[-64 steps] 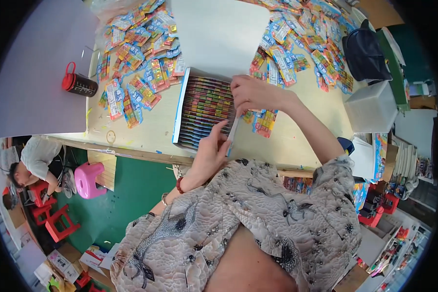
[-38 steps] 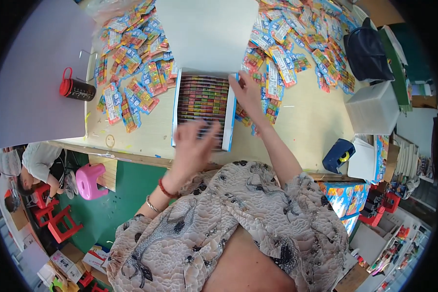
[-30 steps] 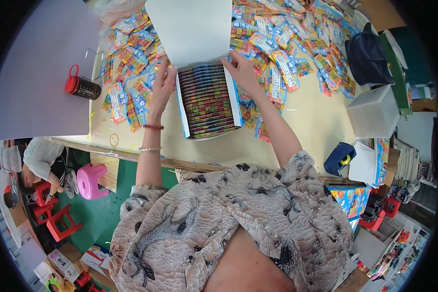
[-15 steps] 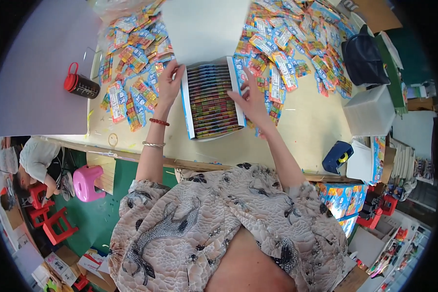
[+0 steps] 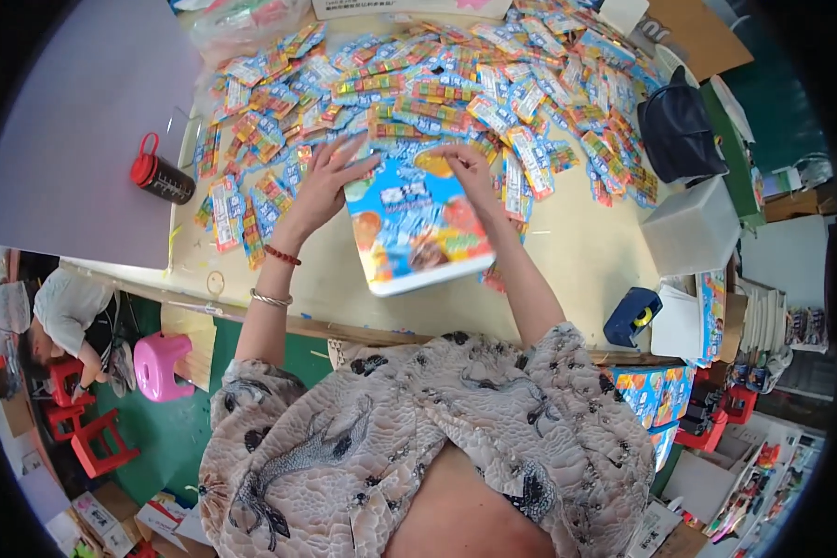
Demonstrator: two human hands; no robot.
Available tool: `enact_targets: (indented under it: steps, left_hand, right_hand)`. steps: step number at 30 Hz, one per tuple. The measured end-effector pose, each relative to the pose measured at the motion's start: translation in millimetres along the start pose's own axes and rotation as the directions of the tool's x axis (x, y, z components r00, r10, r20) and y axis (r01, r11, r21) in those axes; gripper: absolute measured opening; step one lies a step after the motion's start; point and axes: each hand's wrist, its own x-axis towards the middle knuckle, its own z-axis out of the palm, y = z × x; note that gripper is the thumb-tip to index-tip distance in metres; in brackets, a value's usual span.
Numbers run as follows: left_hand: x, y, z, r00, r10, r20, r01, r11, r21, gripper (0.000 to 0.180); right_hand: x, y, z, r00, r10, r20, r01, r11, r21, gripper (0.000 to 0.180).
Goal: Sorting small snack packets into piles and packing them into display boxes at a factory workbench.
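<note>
A blue printed carton with colourful fruit pictures sits on the table in front of me, its lid down over the packets inside. The lid's white front edge is slightly blurred. My left hand is at the carton's far left corner, fingers spread, fingertips close to the lid's back edge. At the far right corner my right hand has its fingers bent and closed on the carton's edge. Many colourful flat packets lie scattered beyond and beside the carton.
A dark bottle with a red lid stands at left. To the right are a navy bag, a translucent bin and a blue tape dispenser. A pink stool and a bent-over person are at lower left.
The carton's raised white lid has come down toward me, covering the rows of packets. Both hands have shifted from the carton's sides to its far corners.
</note>
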Motion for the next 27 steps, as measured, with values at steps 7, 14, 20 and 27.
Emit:
enact_targets:
  steps: [7,14,20,27]
  left_hand:
    - [-46,94,-17,0.948,-0.319,0.005,0.316,0.941,0.123,0.062]
    - [-76,113,-17,0.814,-0.500,0.297,0.498,0.336,-0.800,0.058]
    - [-56,138,-24,0.795,-0.545,0.265,0.470,0.278,-0.838,0.082]
    - [-64,153,-21,0.808,-0.580,0.098,0.501,0.590,-0.633,0.076]
  right_hand:
    - [-56,-49,-10,0.975,0.219,0.031,-0.218,0.976,-0.026,0.051]
    - [-95,-88,-44,0.790,0.573,0.218,-0.613,0.732,0.297,0.035]
    - [-87,-134,-46,0.636,0.649,0.419,-0.663,0.736,-0.133,0.044]
    - [-97,-137,-33,0.851,0.406,0.334,-0.419,0.907,-0.036,0.085]
